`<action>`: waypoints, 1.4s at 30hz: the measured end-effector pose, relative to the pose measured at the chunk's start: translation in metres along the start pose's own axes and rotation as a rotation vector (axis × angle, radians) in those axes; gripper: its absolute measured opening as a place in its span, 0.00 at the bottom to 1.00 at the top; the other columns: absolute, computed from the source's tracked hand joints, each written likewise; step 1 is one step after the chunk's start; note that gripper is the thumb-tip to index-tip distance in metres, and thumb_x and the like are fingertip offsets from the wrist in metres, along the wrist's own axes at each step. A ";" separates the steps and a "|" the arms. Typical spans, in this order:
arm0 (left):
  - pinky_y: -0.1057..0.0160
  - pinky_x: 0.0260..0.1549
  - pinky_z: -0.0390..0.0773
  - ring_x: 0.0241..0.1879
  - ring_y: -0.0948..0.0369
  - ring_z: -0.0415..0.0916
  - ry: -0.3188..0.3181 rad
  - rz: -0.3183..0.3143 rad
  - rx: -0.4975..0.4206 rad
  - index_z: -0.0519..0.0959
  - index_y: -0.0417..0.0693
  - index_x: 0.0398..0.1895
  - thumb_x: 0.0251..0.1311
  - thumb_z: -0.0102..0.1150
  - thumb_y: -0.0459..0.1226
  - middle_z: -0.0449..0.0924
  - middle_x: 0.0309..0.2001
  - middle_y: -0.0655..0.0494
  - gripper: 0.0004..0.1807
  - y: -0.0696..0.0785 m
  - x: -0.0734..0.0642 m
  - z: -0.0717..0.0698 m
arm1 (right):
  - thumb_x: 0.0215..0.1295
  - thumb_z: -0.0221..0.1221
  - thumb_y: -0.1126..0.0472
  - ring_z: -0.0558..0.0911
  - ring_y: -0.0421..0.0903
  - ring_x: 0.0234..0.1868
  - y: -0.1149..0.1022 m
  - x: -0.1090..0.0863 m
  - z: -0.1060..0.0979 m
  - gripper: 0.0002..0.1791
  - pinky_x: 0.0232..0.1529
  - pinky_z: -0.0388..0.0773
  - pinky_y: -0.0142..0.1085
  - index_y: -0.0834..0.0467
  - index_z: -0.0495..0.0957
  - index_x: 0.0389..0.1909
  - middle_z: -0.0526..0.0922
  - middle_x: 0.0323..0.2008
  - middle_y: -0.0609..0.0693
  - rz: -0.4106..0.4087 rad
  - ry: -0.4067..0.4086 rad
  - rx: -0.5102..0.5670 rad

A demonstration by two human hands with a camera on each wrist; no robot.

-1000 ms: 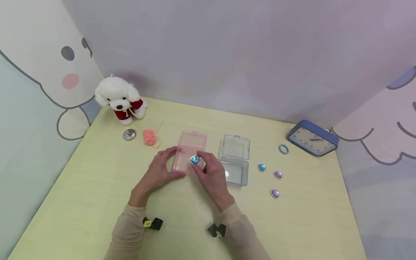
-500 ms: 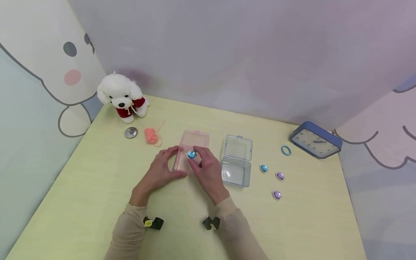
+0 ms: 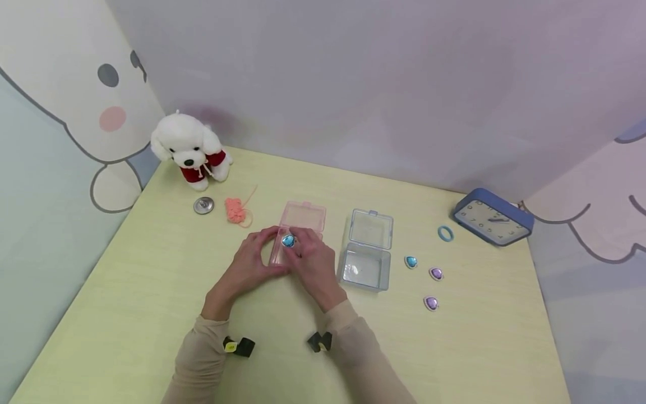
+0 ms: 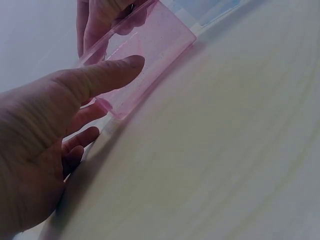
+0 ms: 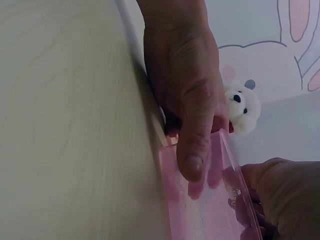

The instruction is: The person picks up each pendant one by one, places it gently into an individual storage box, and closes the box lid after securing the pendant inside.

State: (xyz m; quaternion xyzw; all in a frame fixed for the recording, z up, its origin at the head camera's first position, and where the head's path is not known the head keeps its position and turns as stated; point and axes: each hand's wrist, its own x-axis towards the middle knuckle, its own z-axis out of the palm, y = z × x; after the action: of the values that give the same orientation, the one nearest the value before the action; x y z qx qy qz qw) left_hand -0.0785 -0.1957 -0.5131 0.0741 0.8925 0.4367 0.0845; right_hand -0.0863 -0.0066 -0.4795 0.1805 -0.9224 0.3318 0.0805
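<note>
An open pink clear plastic box (image 3: 277, 257) lies on the table with its lid (image 3: 304, 215) folded back. My left hand (image 3: 249, 261) grips it at the left end, and the left wrist view shows the thumb (image 4: 117, 75) along its front wall. Over the box my right hand (image 3: 315, 267) pinches a blue heart-shaped gem (image 3: 288, 240) with a pale beaded edge. The right hand covers the right part of the box in the head view. Through the pink wall (image 5: 176, 192), the right wrist view shows fingers of both hands.
Right of the pink box stands an open blue clear box (image 3: 365, 268). Farther right lie another blue gem (image 3: 411, 262), two purple gems (image 3: 436, 273), a blue ring (image 3: 446, 233) and a clock (image 3: 493, 217). Coral yarn (image 3: 235, 211), a metal disc (image 3: 204, 205) and a plush dog (image 3: 189, 150) sit left.
My right hand has moved left with the blue gem, from the right part of the pink box toward its left part. The left hand keeps its grip on the box.
</note>
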 end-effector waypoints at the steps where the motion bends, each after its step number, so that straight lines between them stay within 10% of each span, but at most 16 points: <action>1: 0.32 0.63 0.69 0.68 0.42 0.65 0.001 0.002 -0.001 0.63 0.58 0.80 0.51 0.83 0.52 0.70 0.74 0.46 0.54 0.000 0.000 0.000 | 0.67 0.72 0.59 0.88 0.50 0.42 -0.001 0.000 0.001 0.21 0.38 0.86 0.45 0.59 0.83 0.59 0.86 0.50 0.54 0.001 -0.006 -0.019; 28: 0.31 0.65 0.69 0.69 0.40 0.66 0.024 0.011 0.016 0.64 0.56 0.80 0.52 0.82 0.51 0.70 0.72 0.41 0.53 -0.003 0.001 0.002 | 0.65 0.75 0.52 0.83 0.45 0.31 -0.018 0.010 0.009 0.20 0.35 0.84 0.43 0.54 0.87 0.56 0.90 0.40 0.49 0.212 -0.097 -0.233; 42: 0.31 0.64 0.70 0.67 0.40 0.67 0.029 0.020 0.029 0.64 0.55 0.80 0.53 0.82 0.50 0.70 0.71 0.40 0.52 0.000 0.000 0.001 | 0.65 0.74 0.53 0.90 0.50 0.41 -0.019 0.012 0.010 0.18 0.37 0.85 0.50 0.52 0.89 0.54 0.92 0.45 0.48 0.250 -0.094 -0.209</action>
State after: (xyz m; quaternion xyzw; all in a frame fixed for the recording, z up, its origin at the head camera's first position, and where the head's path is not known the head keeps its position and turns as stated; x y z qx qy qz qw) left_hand -0.0779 -0.1954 -0.5137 0.0778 0.8990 0.4258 0.0664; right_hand -0.0908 -0.0296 -0.4727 0.0702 -0.9699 0.2326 0.0139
